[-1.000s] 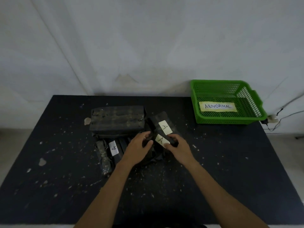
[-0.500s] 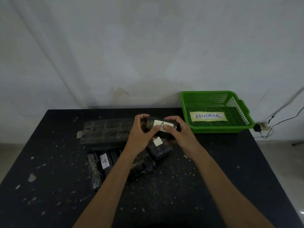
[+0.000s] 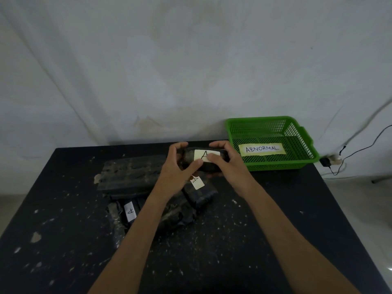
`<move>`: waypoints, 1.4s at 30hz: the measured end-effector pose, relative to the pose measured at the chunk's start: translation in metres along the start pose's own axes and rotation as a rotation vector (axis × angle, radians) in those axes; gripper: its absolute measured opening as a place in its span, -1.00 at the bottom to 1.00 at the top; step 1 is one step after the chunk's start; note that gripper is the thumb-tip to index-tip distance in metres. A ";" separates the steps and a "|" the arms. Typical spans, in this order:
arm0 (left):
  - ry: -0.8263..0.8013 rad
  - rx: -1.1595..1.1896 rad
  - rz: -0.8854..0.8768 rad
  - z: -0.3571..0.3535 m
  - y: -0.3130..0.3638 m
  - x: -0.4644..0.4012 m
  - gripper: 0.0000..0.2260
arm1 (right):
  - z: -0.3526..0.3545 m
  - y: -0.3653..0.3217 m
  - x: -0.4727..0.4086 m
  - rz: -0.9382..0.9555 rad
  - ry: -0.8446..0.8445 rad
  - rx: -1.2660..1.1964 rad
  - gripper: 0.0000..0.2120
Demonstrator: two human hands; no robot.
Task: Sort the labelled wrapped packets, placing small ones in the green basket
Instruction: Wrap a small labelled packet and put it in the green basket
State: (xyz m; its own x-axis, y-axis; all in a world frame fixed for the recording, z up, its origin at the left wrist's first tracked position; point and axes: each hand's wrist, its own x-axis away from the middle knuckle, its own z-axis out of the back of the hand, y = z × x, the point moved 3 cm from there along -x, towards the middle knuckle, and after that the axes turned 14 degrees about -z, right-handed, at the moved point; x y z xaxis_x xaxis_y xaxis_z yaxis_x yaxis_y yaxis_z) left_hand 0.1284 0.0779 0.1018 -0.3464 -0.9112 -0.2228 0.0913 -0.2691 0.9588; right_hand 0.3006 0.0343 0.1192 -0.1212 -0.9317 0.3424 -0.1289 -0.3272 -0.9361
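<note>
Both hands hold one small black wrapped packet [image 3: 188,159] with a white "A" label above the table. My left hand [image 3: 177,168] grips its left end and my right hand [image 3: 230,164] its right end, thumb on the label. Under them a second labelled packet [image 3: 200,193] lies on the table. A third labelled packet [image 3: 129,212] lies left of my left forearm. The green basket [image 3: 273,164], marked "ABNORMAL", stands at the table's far right with no packets visible in it.
A large flat black wrapped block [image 3: 131,174] lies behind the packets, with crumpled black wrapping [image 3: 176,215] near my left forearm. The black table [image 3: 63,251] is speckled with pale flecks. A plug and cables [image 3: 331,162] hang at the wall on the right.
Both hands lifted the labelled packet off the pile and raised it toward the camera, turning the label up. The view tilted upward; the other packets stayed put.
</note>
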 end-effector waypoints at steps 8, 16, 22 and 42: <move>0.010 -0.209 -0.083 0.007 0.010 -0.004 -0.57 | 0.007 -0.009 0.006 -0.033 -0.112 -0.127 -0.61; 0.006 -0.157 -0.105 -0.004 0.020 -0.009 -0.55 | 0.010 -0.014 0.006 0.117 0.081 -0.025 -0.75; 0.005 -0.206 -0.112 -0.007 0.020 -0.008 -0.68 | 0.016 -0.011 0.004 0.147 0.166 0.099 -0.76; -0.045 -0.204 -0.151 -0.005 0.028 -0.009 -0.82 | 0.007 -0.009 0.013 0.077 0.157 0.092 -0.82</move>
State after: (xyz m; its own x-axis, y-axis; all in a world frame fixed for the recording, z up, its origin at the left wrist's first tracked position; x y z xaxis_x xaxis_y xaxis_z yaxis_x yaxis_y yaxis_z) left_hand 0.1384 0.0770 0.1301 -0.4114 -0.8422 -0.3486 0.2205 -0.4630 0.8585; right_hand 0.3068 0.0245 0.1315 -0.2799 -0.9210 0.2711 -0.0237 -0.2756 -0.9610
